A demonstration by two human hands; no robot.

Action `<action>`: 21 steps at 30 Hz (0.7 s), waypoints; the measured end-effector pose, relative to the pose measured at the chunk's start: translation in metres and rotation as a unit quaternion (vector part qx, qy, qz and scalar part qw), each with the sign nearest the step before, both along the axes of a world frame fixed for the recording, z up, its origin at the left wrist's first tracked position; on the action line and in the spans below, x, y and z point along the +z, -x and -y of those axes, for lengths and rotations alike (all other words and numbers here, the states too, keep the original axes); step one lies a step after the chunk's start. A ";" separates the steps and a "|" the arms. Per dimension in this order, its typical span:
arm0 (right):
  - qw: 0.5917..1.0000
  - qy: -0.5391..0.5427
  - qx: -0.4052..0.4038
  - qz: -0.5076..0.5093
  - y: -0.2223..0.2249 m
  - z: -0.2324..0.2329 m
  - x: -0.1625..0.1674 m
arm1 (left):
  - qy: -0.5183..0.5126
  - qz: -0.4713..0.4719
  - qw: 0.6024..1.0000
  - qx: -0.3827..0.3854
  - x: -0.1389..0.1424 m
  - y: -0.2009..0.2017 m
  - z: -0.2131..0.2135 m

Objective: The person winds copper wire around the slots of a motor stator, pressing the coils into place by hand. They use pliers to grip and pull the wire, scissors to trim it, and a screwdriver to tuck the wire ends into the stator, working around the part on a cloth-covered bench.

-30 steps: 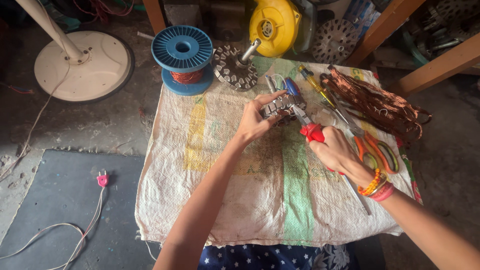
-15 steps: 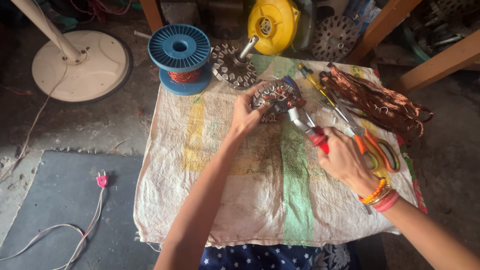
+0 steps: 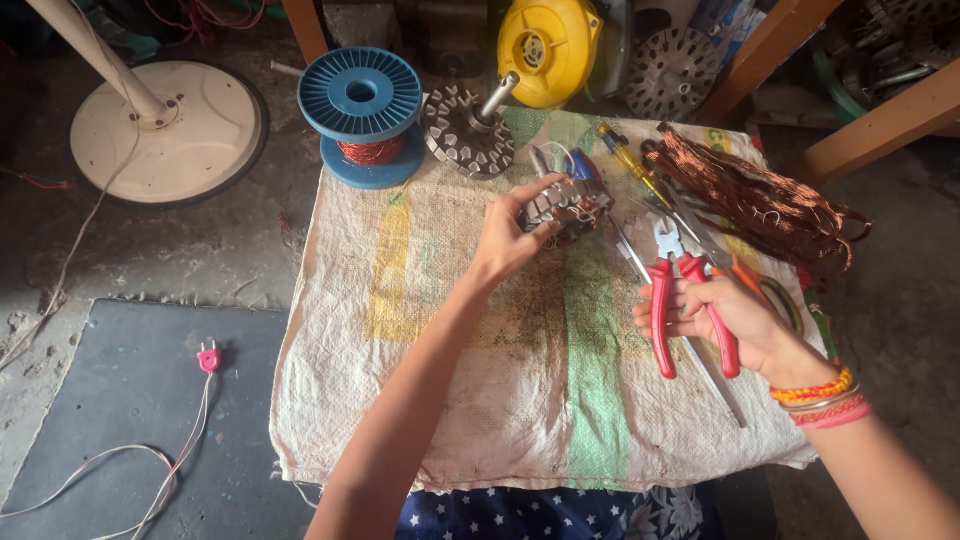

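My left hand [image 3: 508, 240] grips a round metal motor stator [image 3: 562, 205] with copper windings, lifted a little above a woven sack cloth [image 3: 450, 340]. My right hand [image 3: 725, 318] holds red-handled pliers [image 3: 680, 295], jaws pointing away from me, near the cloth's right side. A long thin metal rod [image 3: 700, 370] lies under that hand. Just right of the pliers lies a heap of loose copper wire [image 3: 755, 200].
A second toothed stator with a shaft [image 3: 468, 135] and a blue spool of copper wire [image 3: 362, 115] sit at the cloth's far edge. Screwdrivers [image 3: 630, 160] lie beside them. A yellow motor housing [image 3: 548, 45], a white fan base [image 3: 165, 130] and a red plug [image 3: 208, 357] lie around.
My right hand with the pliers has drawn back from the stator toward the right. The left hand keeps hold of the stator and has turned it slightly.
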State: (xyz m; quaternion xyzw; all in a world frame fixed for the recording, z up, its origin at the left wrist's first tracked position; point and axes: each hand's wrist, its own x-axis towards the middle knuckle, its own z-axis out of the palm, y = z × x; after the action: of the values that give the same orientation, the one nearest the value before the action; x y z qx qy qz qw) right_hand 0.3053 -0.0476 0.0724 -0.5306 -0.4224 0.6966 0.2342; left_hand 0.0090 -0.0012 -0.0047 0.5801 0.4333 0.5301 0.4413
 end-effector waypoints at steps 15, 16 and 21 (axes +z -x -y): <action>0.990 0.001 0.100 0.098 0.069 -0.007 0.009 | -0.032 -0.010 0.999 0.000 0.003 0.002 0.003; 0.991 0.000 0.095 0.098 0.069 -0.008 0.008 | -0.033 -0.009 0.999 0.002 0.003 0.002 0.003; 0.992 -0.008 0.097 0.082 0.063 -0.010 -0.003 | -0.035 0.001 0.999 -0.003 0.002 0.001 0.003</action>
State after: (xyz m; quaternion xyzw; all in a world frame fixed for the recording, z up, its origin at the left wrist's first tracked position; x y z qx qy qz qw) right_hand 0.2418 -0.0371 0.0693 -0.5406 -0.4951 0.6669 0.1338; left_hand 0.0085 -0.0039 -0.0026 0.5964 0.4123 0.5441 0.4223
